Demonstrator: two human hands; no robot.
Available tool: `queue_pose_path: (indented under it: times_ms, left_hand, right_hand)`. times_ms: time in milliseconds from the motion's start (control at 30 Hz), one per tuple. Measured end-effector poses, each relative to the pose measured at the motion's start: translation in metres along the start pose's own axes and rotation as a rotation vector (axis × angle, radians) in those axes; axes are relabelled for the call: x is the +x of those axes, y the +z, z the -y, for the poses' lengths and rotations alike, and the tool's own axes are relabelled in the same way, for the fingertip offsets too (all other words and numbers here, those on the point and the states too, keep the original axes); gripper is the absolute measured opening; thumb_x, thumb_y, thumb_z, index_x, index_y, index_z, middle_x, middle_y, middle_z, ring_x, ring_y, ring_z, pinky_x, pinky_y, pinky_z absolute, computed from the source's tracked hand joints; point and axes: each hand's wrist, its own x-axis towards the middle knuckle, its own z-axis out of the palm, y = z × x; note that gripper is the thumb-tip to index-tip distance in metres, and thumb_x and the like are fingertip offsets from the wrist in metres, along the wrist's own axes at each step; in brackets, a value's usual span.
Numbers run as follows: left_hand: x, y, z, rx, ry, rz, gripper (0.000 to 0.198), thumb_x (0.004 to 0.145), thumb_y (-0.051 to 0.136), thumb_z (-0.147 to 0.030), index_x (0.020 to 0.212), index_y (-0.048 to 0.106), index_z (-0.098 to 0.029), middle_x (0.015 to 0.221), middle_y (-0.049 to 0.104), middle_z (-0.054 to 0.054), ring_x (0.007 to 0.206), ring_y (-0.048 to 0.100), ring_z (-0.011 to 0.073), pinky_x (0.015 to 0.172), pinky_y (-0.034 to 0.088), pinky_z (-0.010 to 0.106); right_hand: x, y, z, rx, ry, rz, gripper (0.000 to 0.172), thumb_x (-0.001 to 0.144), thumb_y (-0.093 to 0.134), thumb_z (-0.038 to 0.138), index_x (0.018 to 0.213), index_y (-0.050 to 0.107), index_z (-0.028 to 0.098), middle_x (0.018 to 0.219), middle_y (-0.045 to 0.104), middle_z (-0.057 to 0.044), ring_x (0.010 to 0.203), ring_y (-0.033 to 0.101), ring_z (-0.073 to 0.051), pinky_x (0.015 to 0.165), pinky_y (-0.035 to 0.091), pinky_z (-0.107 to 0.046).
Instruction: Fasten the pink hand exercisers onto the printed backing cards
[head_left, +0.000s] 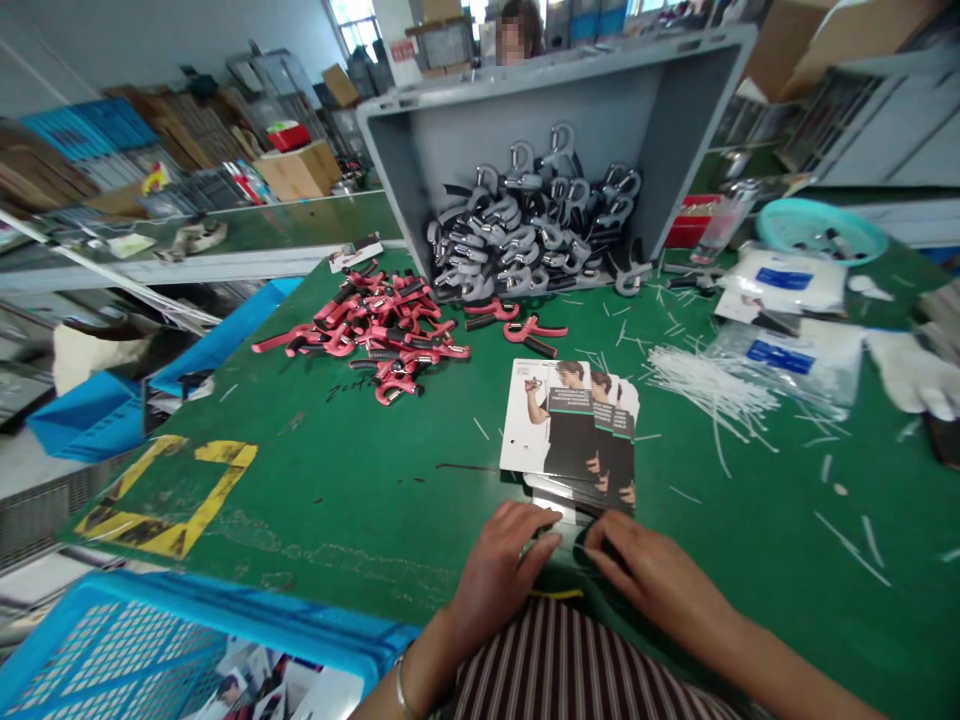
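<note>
My left hand (501, 560) and my right hand (645, 570) lie close together at the near edge of the green table (360, 480). Their fingertips press on something dark between them, just below a small stack of printed cards (570, 430) showing a person in black. What the fingers hold is mostly hidden. A pile of red hand grippers (382, 330) lies at the middle left. Grey hand grippers (532, 230) fill a tipped grey bin (450, 130) at the back.
White cable ties (705, 385) lie scattered right of the cards, beside clear bags (795, 350) with blue labels. A blue crate (150, 640) holding printed cards stands at the near left. A teal dish (821, 228) sits far right. Another person stands behind the bin.
</note>
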Motion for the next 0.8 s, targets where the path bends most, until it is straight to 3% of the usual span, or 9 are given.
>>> queue_pose_path:
  times_ms: [100,233,300,400,467,600,733,800]
  left_hand:
    - [0.010,-0.002,-0.013,-0.035,0.007,0.008,0.018,0.095,0.054,-0.029,0.104,0.068,-0.021,0.095,0.070,0.005,0.091,0.062,0.0185,0.085,0.047,0.031]
    - [0.020,-0.010,-0.021,-0.106,0.008,-0.064,0.016,0.094,0.056,-0.027,0.088,0.068,-0.019,0.084,0.068,0.003,0.084,0.061,0.0167,0.080,0.047,0.028]
    - [0.022,-0.018,-0.016,-0.155,-0.036,-0.110,0.015,0.094,0.055,-0.028,0.095,0.067,-0.020,0.090,0.068,0.004,0.087,0.061,0.0168,0.081,0.047,0.029]
    - [0.025,-0.026,0.003,-0.139,-0.243,-0.334,0.027,0.094,0.054,-0.035,0.115,0.061,-0.019,0.109,0.064,0.008,0.098,0.060,0.0193,0.090,0.047,0.035]
    - [0.031,-0.026,0.019,-0.074,-0.350,-0.426,0.031,0.090,0.059,-0.037,0.114,0.062,-0.017,0.111,0.064,0.009,0.103,0.058,0.0226,0.095,0.045,0.041]
    - [0.051,-0.027,0.037,-0.135,-0.330,-0.392,0.020,0.085,0.063,-0.034,0.093,0.069,-0.017,0.102,0.068,0.007,0.101,0.060,0.0231,0.095,0.044,0.040]
    - [0.081,-0.054,0.033,-0.347,-0.309,-0.580,0.024,0.092,0.052,-0.037,0.101,0.063,-0.018,0.092,0.068,0.004,0.083,0.064,0.0171,0.079,0.050,0.030]
    - [0.095,-0.070,0.028,-0.442,-0.290,-0.541,0.024,0.091,0.053,-0.040,0.100,0.059,-0.018,0.083,0.067,0.001,0.070,0.064,0.0153,0.069,0.051,0.028]
  right_hand:
    - [0.009,-0.023,0.009,0.169,-0.045,-0.043,0.011,0.096,0.051,0.026,0.089,0.057,0.021,0.087,0.063,-0.003,0.080,0.060,-0.019,0.074,0.046,-0.030]
    - [0.016,-0.028,0.010,0.269,-0.061,-0.053,0.011,0.095,0.053,0.026,0.087,0.058,0.020,0.083,0.064,-0.002,0.076,0.059,-0.017,0.071,0.045,-0.028]
    - [0.014,-0.028,0.004,0.297,-0.071,-0.051,0.014,0.095,0.054,0.029,0.085,0.059,0.021,0.082,0.065,-0.002,0.076,0.060,-0.017,0.071,0.045,-0.028]
    - [0.010,-0.036,-0.008,0.458,-0.010,-0.031,0.021,0.096,0.053,0.037,0.084,0.059,0.022,0.076,0.066,0.000,0.061,0.059,-0.014,0.060,0.045,-0.026]
    - [0.010,-0.045,-0.016,0.653,0.079,-0.063,0.024,0.096,0.050,0.043,0.089,0.057,0.022,0.071,0.065,0.002,0.050,0.057,-0.012,0.052,0.045,-0.025]
    - [0.023,-0.068,-0.025,0.920,0.121,-0.187,0.028,0.092,0.056,0.048,0.095,0.054,0.020,0.073,0.070,-0.003,0.058,0.066,-0.016,0.056,0.054,-0.029]
    - [0.043,-0.096,-0.016,0.860,0.073,-0.438,0.026,0.090,0.062,0.044,0.092,0.056,0.019,0.082,0.074,-0.008,0.070,0.071,-0.019,0.066,0.058,-0.032]
    - [0.053,-0.106,-0.005,0.801,0.037,-0.625,0.021,0.091,0.063,0.040,0.093,0.057,0.019,0.084,0.074,-0.007,0.071,0.072,-0.019,0.068,0.059,-0.032]
